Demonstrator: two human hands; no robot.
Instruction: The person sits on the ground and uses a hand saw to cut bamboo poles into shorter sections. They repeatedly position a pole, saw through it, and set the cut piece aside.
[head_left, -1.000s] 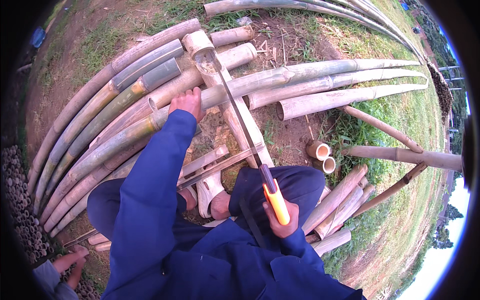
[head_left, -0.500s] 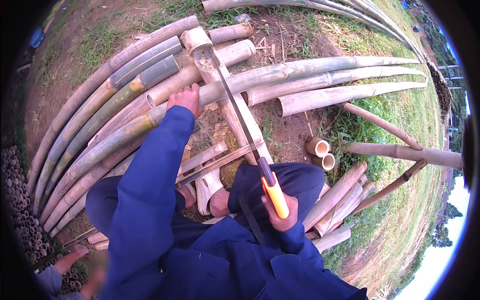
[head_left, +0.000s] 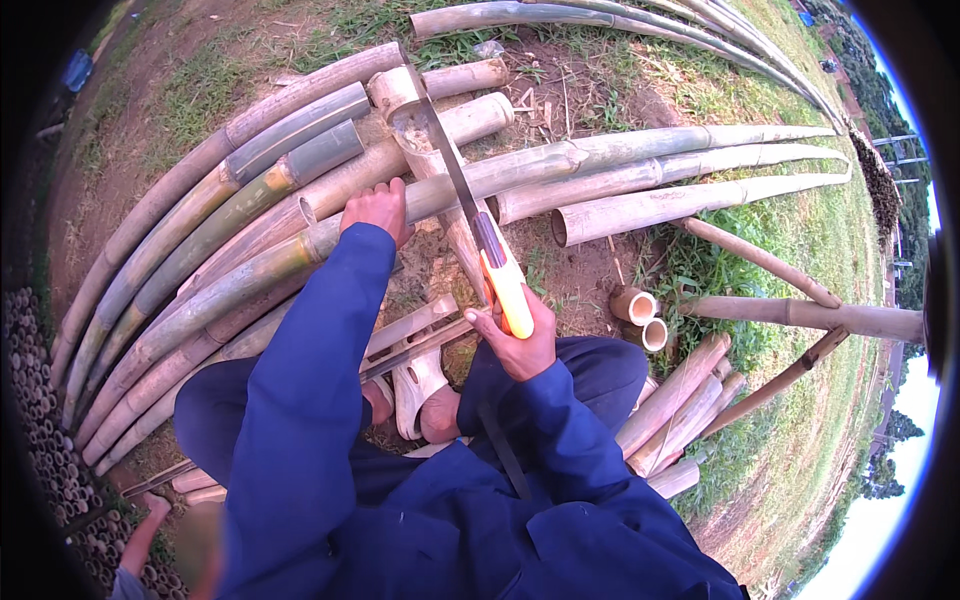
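Note:
A long, pale bamboo pole (head_left: 590, 152) runs from lower left to upper right across a thick bamboo support (head_left: 425, 160). My left hand (head_left: 378, 212) is closed around the pole, left of the support. In my right hand (head_left: 525, 345) is a handsaw (head_left: 450, 155), its yellow handle wrapped by my fingers. The saw's dark blade lies across the pole just right of my left hand, its tip reaching past the hollowed top of the support. Whether the teeth sit in a cut is too small to tell.
More bamboo poles (head_left: 190, 190) fan out at the left, and several lie at the upper right. Short bamboo cups (head_left: 634, 304) and cut lengths (head_left: 675, 405) rest right of my knee. A bamboo frame (head_left: 790, 308) stands beyond. Another person's arm (head_left: 148, 530) shows at lower left.
My right hand has pushed the saw forward, away from my body, so the handle is now closer to the pole. My left hand keeps its grip on the pole.

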